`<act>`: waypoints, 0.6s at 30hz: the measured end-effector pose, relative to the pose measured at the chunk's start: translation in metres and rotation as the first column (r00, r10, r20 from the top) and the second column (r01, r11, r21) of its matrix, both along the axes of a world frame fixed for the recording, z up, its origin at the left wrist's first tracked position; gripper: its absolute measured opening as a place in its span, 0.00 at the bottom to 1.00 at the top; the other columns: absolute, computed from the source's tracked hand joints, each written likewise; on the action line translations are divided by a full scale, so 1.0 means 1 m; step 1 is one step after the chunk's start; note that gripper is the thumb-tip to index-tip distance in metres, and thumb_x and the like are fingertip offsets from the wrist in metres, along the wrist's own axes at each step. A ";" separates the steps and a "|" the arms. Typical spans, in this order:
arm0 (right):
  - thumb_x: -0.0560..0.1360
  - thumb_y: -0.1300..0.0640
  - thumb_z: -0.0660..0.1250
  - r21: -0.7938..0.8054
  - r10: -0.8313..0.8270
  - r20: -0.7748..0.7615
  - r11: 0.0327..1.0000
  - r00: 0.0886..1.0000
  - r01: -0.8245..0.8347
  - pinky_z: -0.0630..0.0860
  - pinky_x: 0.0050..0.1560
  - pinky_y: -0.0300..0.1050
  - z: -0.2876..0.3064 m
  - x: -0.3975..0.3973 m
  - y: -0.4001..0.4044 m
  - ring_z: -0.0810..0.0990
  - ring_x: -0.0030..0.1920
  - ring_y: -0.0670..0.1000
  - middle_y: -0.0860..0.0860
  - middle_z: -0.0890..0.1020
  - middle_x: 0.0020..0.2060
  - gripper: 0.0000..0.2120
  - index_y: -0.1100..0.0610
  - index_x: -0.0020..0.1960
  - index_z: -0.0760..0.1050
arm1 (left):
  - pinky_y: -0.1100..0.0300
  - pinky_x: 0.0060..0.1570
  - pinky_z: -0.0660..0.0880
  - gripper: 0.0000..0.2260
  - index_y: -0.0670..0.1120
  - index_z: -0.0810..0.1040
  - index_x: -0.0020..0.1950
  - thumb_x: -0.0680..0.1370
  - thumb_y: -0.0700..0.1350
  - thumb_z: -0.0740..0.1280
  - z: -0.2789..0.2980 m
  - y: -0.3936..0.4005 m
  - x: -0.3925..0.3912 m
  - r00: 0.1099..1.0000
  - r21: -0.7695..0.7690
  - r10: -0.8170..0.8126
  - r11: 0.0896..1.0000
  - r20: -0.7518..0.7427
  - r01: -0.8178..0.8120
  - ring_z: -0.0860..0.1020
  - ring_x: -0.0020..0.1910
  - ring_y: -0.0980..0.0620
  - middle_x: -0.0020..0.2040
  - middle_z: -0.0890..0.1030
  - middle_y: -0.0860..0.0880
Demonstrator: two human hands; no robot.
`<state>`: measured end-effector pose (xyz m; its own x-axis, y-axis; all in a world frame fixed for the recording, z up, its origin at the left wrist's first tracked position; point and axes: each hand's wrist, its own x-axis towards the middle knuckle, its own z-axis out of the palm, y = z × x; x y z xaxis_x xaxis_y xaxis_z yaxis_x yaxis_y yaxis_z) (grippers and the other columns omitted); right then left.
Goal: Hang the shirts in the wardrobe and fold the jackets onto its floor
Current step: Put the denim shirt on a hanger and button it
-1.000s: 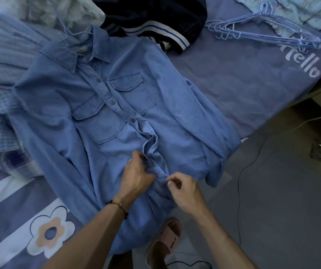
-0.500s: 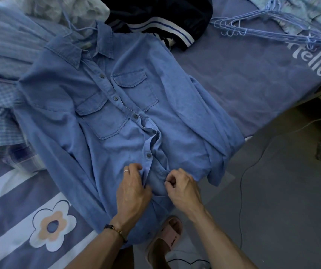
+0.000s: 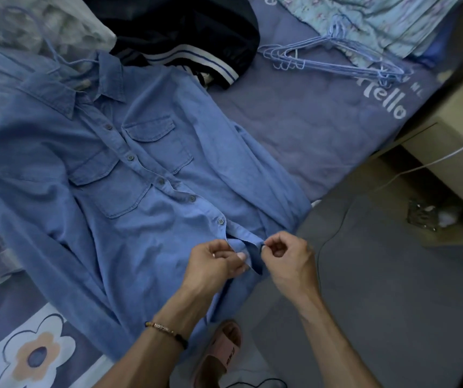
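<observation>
The blue shirt (image 3: 129, 191) lies flat, face up, on the bed (image 3: 294, 127), likely spread out for buttoning before hanging. At its lower front edge the left hand (image 3: 213, 261) pinches one flap while the right hand (image 3: 286, 259) pinches the other. Further right, hangers (image 3: 334, 58) wait near the printed word "Hello" (image 3: 383, 100).

A grey floor (image 3: 392, 275) is seen beside the bed (image 3: 294, 121); a beige cabinet (image 3: 454, 116) is set at the bed's far corner.
</observation>
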<state>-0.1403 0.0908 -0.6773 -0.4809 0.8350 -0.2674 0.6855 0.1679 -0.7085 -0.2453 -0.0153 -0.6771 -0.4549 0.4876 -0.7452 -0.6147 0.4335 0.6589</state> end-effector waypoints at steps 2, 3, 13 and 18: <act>0.68 0.65 0.73 0.161 0.103 0.022 0.981 0.994 -0.106 0.71 0.33 0.30 0.006 0.004 0.003 0.78 0.34 0.45 0.44 0.78 0.28 0.06 0.57 0.36 0.79 | 0.53 0.49 0.81 0.10 0.39 0.73 0.37 0.74 0.29 0.70 0.003 0.005 0.004 0.999 0.026 0.025 0.999 0.022 -0.026 0.76 0.29 0.54 0.24 0.70 0.50; 0.68 0.66 0.73 0.196 0.128 0.015 0.972 0.992 -0.129 0.71 0.33 0.30 0.008 0.006 0.003 0.78 0.34 0.45 0.44 0.78 0.29 0.06 0.57 0.36 0.79 | 0.53 0.50 0.80 0.11 0.39 0.72 0.37 0.73 0.29 0.71 0.004 0.008 0.006 1.000 0.029 0.024 0.999 0.018 -0.025 0.75 0.29 0.54 0.24 0.70 0.50; 0.69 0.67 0.72 0.014 0.015 -0.111 1.000 0.994 -0.014 0.73 0.34 0.31 0.005 0.012 -0.008 0.79 0.31 0.43 0.44 0.81 0.29 0.07 0.56 0.36 0.80 | 0.63 0.39 0.77 0.14 0.41 0.71 0.34 0.71 0.27 0.71 0.011 0.021 0.016 0.997 0.021 -0.037 0.999 -0.065 0.038 0.73 0.27 0.56 0.22 0.72 0.53; 0.67 0.67 0.73 0.236 0.036 -0.084 0.972 0.996 -0.015 0.74 0.36 0.36 0.001 0.010 -0.012 0.78 0.32 0.46 0.47 0.80 0.33 0.07 0.55 0.37 0.79 | 0.58 0.43 0.75 0.14 0.42 0.71 0.34 0.71 0.28 0.72 0.011 0.024 0.017 0.997 -0.005 -0.035 0.999 -0.074 0.034 0.72 0.28 0.56 0.23 0.72 0.53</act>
